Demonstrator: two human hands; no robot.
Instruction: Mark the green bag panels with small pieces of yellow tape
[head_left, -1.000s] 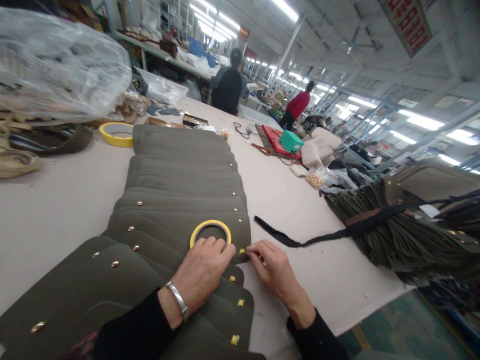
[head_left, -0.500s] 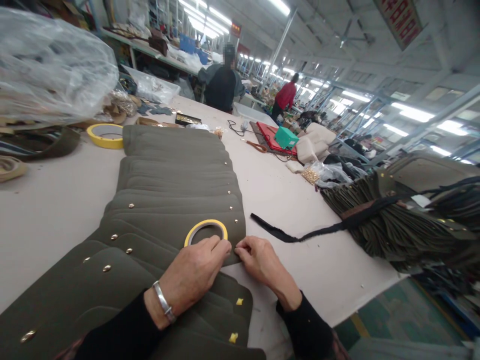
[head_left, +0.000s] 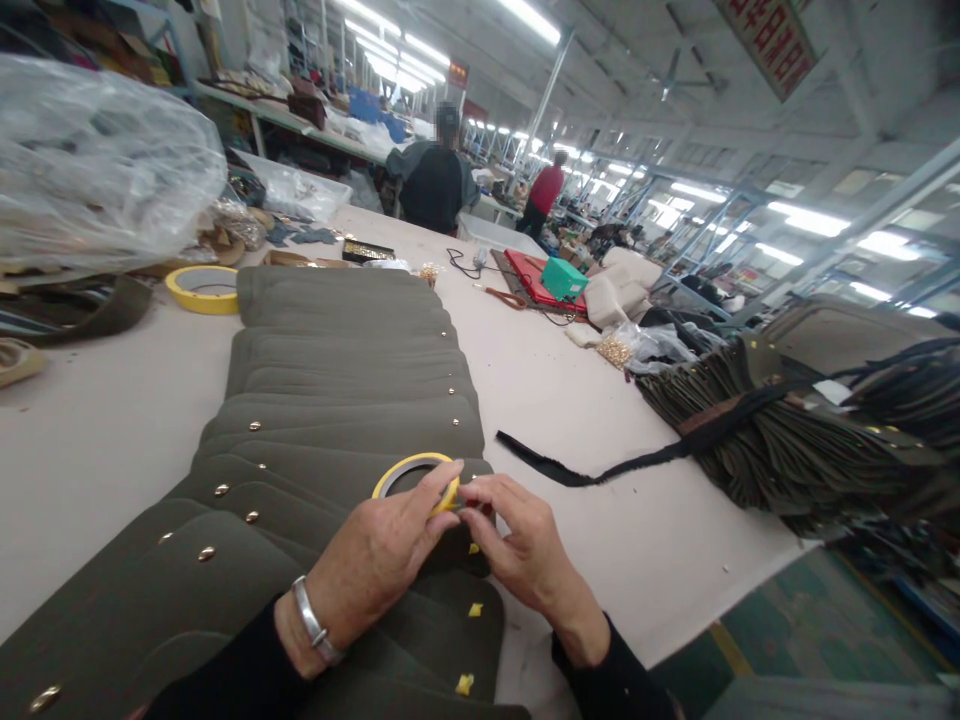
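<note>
My left hand, with a silver bracelet at its wrist, grips a roll of yellow tape between thumb and fingers. The roll is tilted over a row of overlapping dark olive panels. At the roll's right side, the thumb and forefinger of my right hand pinch close to the tape; what lies between them is too small to make out. Small yellow tape pieces sit along the panels' right edge below my hands. Gold-coloured studs dot the panels.
Another yellow tape roll lies at the far left by a big clear plastic bag. A black strip leads to a bundle of olive pieces on the right. A green box rests farther back. Two people are in the background.
My right fingers have lifted from the panel edge and meet the tape roll, which my left hand has tipped up. Another small yellow piece now shows on the edge under my hands.
</note>
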